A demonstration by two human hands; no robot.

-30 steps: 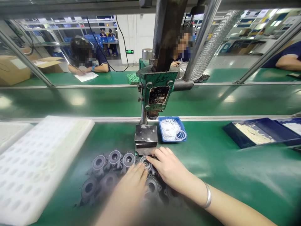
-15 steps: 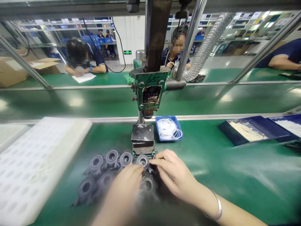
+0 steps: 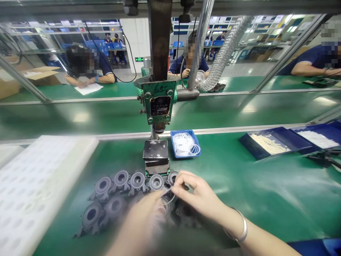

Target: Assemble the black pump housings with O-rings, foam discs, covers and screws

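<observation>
Several dark grey round metal housings [image 3: 121, 183] lie in a cluster on the green mat in front of a small green press [image 3: 157, 103]. My right hand [image 3: 198, 195] pinches a thin white ring [image 3: 170, 197] just above the housings. My left hand [image 3: 145, 218] is blurred, its fingers meeting the same ring from the left. A silver bracelet [image 3: 238, 229] sits on my right wrist. A small blue tray [image 3: 185, 144] behind holds more white rings.
A white foam tray with round pockets [image 3: 34, 188] lies at the left. Dark blue trays of white parts [image 3: 269, 144] stand at the right. A steel block [image 3: 156, 153] sits under the press. Other people work at the far bench behind the conveyor.
My view has swung right, so everything sits further left. My hands have lifted off the housing near the press, and a thin white ring now shows between their fingers.
</observation>
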